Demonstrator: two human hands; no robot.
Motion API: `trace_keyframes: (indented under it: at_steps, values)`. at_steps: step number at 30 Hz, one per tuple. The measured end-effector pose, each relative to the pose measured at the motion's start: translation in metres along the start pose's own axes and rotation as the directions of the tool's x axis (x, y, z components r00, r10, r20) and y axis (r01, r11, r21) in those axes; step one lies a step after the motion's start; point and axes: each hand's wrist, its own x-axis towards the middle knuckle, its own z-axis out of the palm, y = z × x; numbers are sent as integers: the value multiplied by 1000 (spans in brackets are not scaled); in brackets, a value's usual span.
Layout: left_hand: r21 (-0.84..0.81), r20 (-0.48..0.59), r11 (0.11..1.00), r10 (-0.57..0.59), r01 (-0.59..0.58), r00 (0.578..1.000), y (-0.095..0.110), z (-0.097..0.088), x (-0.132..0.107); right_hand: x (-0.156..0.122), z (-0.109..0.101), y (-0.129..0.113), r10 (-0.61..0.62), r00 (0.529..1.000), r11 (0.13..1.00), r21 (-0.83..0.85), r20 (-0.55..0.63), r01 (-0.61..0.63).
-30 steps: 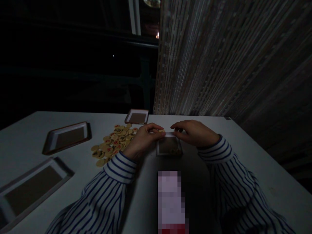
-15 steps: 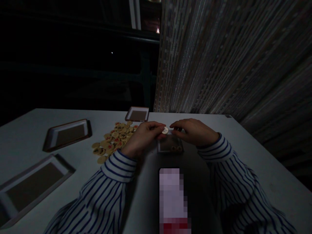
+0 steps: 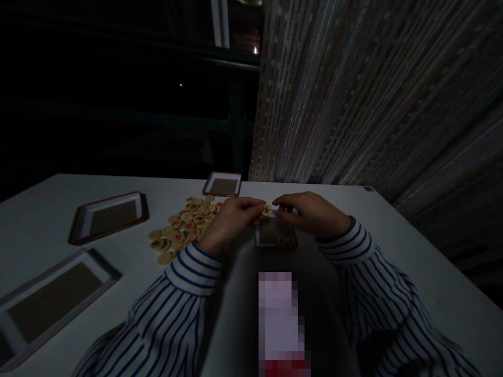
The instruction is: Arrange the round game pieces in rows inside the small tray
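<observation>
Gripping a disc between thumb and fingertips, the left hand comes in at 10 o'clock of the small tray, taken as the dial's centre. The disc is near 12 o'clock, its dark character showing, and overlaps the tray's far edge in view. At 2 o'clock, the right hand has its fingers curled, with a gap between forefinger and thumb; its tips are just beside the disc, but I cannot tell whether they touch it. Two more discs lie inside the small tray, toward 5 o'clock. A pile of discs marked red or black spreads over the white table at 9 o'clock, partly hidden by the left hand. Farther out stand a back tray toward 11, a side tray past the pile, and a large tray toward 8. A pixelated pink-and-red item sits at 6.
</observation>
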Motion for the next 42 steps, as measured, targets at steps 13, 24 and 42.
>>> trace_keyframes:
  at_steps: [13, 24, 42]
  values:
    - [5, -13, 999, -40, 40, 999, 6, 6, -3, 3, 5, -4, -18, 1000, 1000, 18, 17, 18]
    - [50, 3, 998, -22, 22, 1000, 5, 6, -3, 6, 8, -7, -21, 997, 999, -41, 79, 25]
    - [435, 33, 885, 172, -169, 985, -17, -6, 7, 6, 10, -7, -21, 983, 984, -171, 182, 53]
